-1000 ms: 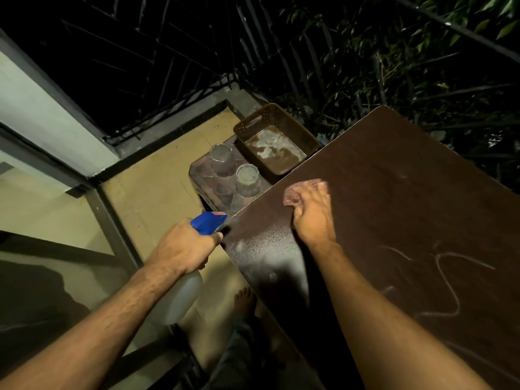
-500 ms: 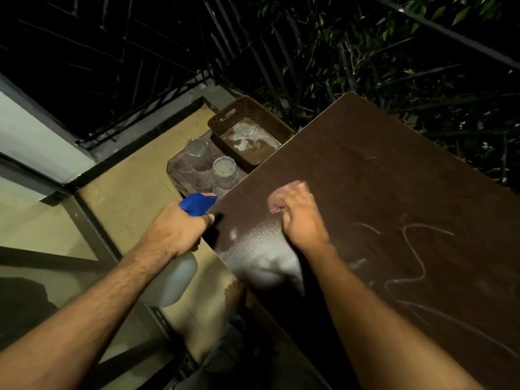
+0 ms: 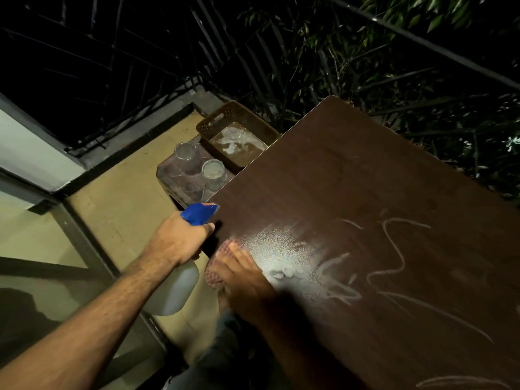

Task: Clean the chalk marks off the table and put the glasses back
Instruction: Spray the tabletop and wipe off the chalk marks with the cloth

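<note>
Since a second ago we've dragged the cloth (image 3: 216, 266) back to the table (image 3: 351, 170) corner, right hand (image 3: 247, 280) flat on it; left hand (image 3: 176, 239) grips the spray bottle (image 3: 180, 280). Chalk marks (image 3: 394, 249) could just smear wet; glasses (image 3: 213, 173) sit beyond the table's edge.

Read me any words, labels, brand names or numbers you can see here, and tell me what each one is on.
None can be read.
Spray bottle: white body shows no label; a small orange patch on its blue head is too blurred to tell.
Chalk marks on the table: loose squiggles, not letters or numbers.
Glasses and brown basket: no print visible.
</note>
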The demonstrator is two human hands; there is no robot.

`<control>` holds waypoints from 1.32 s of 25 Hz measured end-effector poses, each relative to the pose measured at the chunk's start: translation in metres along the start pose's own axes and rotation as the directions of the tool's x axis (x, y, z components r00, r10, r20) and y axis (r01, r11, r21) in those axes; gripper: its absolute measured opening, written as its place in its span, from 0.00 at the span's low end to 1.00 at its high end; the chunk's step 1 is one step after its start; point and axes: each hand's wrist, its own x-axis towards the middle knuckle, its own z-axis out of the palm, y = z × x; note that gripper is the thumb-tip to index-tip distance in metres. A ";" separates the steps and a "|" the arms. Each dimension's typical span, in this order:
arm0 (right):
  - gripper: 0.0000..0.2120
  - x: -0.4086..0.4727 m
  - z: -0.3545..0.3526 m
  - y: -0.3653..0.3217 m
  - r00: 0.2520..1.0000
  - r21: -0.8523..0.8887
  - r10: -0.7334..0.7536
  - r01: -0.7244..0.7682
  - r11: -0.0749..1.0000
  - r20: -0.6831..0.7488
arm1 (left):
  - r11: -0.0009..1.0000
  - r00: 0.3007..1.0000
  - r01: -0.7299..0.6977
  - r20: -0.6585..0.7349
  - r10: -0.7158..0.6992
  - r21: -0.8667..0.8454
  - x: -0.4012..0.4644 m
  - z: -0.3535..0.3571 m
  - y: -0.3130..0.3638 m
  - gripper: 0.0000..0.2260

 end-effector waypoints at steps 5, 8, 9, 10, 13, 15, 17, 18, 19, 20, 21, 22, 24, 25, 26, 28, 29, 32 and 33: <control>0.26 0.021 -0.057 0.074 0.959 -0.047 0.244 -0.253 0.966 -0.146 | 0.999 1.000 0.003 -0.009 -0.002 0.051 -0.002 0.002 0.002 0.15; 0.25 0.019 -0.088 0.106 0.846 0.020 0.453 -0.467 0.884 -0.281 | 0.998 1.000 -0.016 0.000 0.016 0.058 -0.006 0.002 0.003 0.15; 0.25 0.016 -0.089 0.102 0.845 0.030 0.451 -0.462 0.886 -0.287 | 0.998 1.000 -0.027 0.005 0.027 0.050 -0.006 0.003 0.004 0.14; 0.25 0.010 -0.082 0.095 0.870 0.015 0.404 -0.417 0.909 -0.281 | 0.998 0.999 -0.041 0.006 0.041 0.042 -0.006 0.004 0.005 0.14; 0.22 -0.021 -0.038 0.050 0.985 -0.078 0.068 -0.081 0.994 -0.157 | 0.994 0.996 -0.090 0.026 0.089 0.067 -0.007 0.008 0.011 0.14; 0.21 -0.045 -0.016 0.034 0.997 -0.124 -0.021 0.012 0.992 -0.075 | 0.987 0.991 -0.122 0.058 0.117 0.102 -0.008 0.015 0.013 0.16; 0.21 -0.063 -0.015 0.044 0.995 -0.096 -0.014 0.004 0.995 -0.103 | 0.978 0.986 -0.152 0.092 0.140 0.142 -0.010 0.023 0.015 0.17; 0.18 -0.073 -0.024 0.052 0.994 -0.071 -0.010 0.002 0.997 -0.106 | 0.969 0.980 -0.182 0.115 0.164 0.166 -0.012 0.028 0.018 0.17; 0.16 -0.082 -0.033 0.059 0.993 -0.059 -0.006 -0.001 0.998 -0.118 | 0.961 0.975 -0.203 0.130 0.181 0.185 -0.013 0.031 0.020 0.15; 0.16 -0.090 -0.043 0.070 0.993 -0.039 -0.001 -0.003 0.999 -0.119 | 0.957 0.971 -0.217 0.140 0.192 0.194 -0.016 0.034 0.024 0.13; 0.17 -0.095 -0.056 0.082 0.992 -0.016 0.014 -0.016 1.000 -0.124 | 0.954 0.970 -0.222 0.146 0.194 0.204 -0.017 0.039 0.028 0.11; 0.19 -0.096 -0.072 0.099 0.985 0.001 0.082 -0.082 0.997 -0.154 | 0.953 0.971 -0.217 0.149 0.188 0.213 -0.019 0.043 0.031 0.11; 0.20 -0.092 -0.103 0.135 0.901 0.031 0.345 -0.350 0.936 -0.264 | 0.950 0.974 -0.198 0.159 0.163 0.241 -0.025 0.051 0.038 0.12; 0.22 -0.089 -0.119 0.151 0.826 0.060 0.475 -0.481 0.875 -0.303 | 0.945 0.972 -0.201 0.172 0.160 0.258 -0.026 0.055 0.040 0.13; 0.23 -0.089 -0.131 0.163 0.764 0.086 0.555 -0.561 0.824 -0.329 | 0.937 0.968 -0.214 0.192 0.165 0.275 -0.028 0.058 0.042 0.13; 0.24 -0.092 -0.137 0.167 0.714 0.110 0.605 -0.610 0.784 -0.352 | 0.926 0.955 -0.255 0.226 0.194 0.279 -0.030 0.063 0.044 0.11; 0.24 -0.096 -0.130 0.159 0.712 0.106 0.607 -0.614 0.782 -0.352 | 0.922 0.947 -0.278 0.239 0.215 0.271 -0.031 0.065 0.046 0.10; 0.21 -0.115 -0.090 0.119 0.846 0.054 0.439 -0.445 0.894 -0.301 | 0.916 0.934 -0.316 0.251 0.254 0.248 -0.035 0.070 0.052 0.09; 0.19 -0.122 -0.074 0.104 0.911 0.033 0.344 -0.346 0.938 -0.228 | 0.919 0.937 -0.310 0.243 0.251 0.244 -0.035 0.071 0.055 0.10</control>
